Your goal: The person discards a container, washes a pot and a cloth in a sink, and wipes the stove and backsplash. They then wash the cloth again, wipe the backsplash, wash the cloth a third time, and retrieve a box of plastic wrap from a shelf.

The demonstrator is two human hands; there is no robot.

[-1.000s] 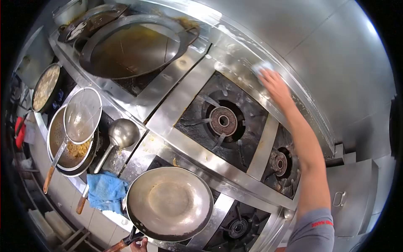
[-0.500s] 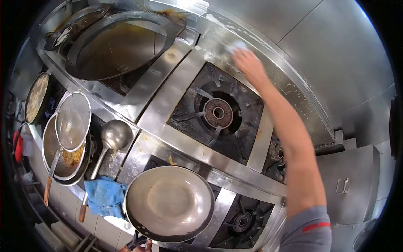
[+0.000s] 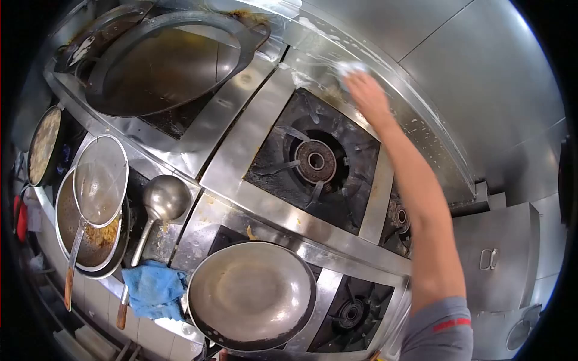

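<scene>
A stainless steel cooking range (image 3: 259,135) fills the view, backed by a steel wall (image 3: 481,78). At the far left sits a pan of pale food (image 3: 43,144). Beside it a mesh strainer (image 3: 99,180) lies across a steel bowl (image 3: 72,240) that holds scraps of food. A ladle (image 3: 162,198) rests just right of them, its handle running down past a blue cloth (image 3: 153,289) on the front edge.

Along the top left, a large dark wok (image 3: 162,60) sits in its well. Near the bottom, an empty steel wok (image 3: 250,295) rests over a front burner. Only a sliver of the left hand (image 3: 223,356) shows below it at the frame's edge, and I cannot tell how its fingers are set.

In the middle is an open, blackened burner (image 3: 316,161). Behind it, on the soapy back ledge (image 3: 421,129), the right hand (image 3: 370,96) lies palm down, fingers curled over a pale pad (image 3: 350,66) and pressing it to the steel. The forearm stretches back past a smaller burner (image 3: 397,216) to a grey sleeve (image 3: 439,331). At the far right is a steel cabinet door (image 3: 500,259).
</scene>
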